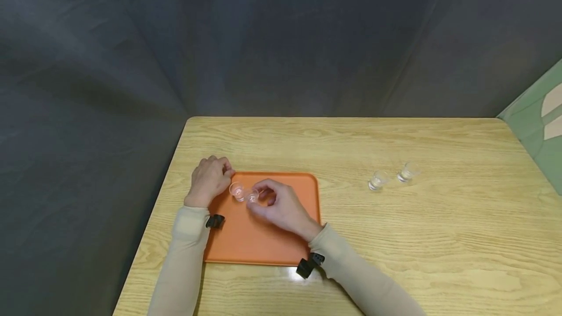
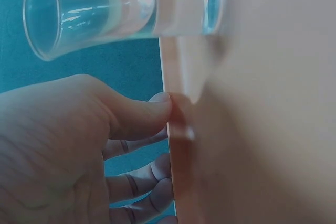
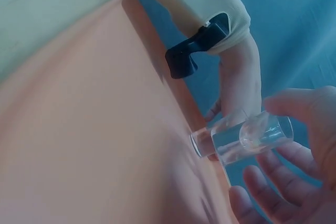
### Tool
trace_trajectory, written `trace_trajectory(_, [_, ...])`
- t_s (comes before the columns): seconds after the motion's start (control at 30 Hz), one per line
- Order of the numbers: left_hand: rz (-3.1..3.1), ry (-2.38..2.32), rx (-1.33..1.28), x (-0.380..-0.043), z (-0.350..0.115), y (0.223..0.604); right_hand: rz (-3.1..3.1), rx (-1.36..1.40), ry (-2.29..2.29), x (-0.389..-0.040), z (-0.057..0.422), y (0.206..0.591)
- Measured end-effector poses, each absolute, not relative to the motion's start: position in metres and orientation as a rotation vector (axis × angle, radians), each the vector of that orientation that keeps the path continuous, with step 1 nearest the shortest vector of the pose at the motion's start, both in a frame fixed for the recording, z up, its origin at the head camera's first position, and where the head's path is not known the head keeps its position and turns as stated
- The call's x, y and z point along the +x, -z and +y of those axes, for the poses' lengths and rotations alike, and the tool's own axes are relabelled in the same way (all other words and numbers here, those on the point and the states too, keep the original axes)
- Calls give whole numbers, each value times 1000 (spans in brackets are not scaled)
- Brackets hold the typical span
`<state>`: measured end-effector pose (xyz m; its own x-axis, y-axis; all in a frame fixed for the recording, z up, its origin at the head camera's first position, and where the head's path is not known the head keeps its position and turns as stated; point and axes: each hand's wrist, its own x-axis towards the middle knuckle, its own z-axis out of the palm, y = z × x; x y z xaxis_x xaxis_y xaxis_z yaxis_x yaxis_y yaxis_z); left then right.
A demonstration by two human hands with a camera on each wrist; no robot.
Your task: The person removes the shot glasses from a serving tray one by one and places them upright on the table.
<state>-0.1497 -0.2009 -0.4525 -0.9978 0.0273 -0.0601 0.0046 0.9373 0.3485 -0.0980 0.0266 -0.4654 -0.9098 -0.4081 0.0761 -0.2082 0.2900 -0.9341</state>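
Note:
On an orange tray, my right hand holds a small clear shot glass between thumb and fingers. A second shot glass stands upright on the tray just left of it; whether the two touch cannot be made out. My left hand is at the tray's far left corner. In the left wrist view, its thumb and spread, slightly bent fingers touch the tray rim, near the base of an upright glass. Some left fingers are partly hidden behind that rim.
Two more clear glasses, one nearer and one farther right, stand on the wooden table right of the tray. A dark curtain hangs behind and to the left. Both wrists wear black devices.

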Motion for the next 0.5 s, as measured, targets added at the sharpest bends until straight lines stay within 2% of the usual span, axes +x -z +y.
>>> trace_trajectory(0.5, [3036,-546,13,-150,-201,454,2355,-518,1868,-96,48,461])
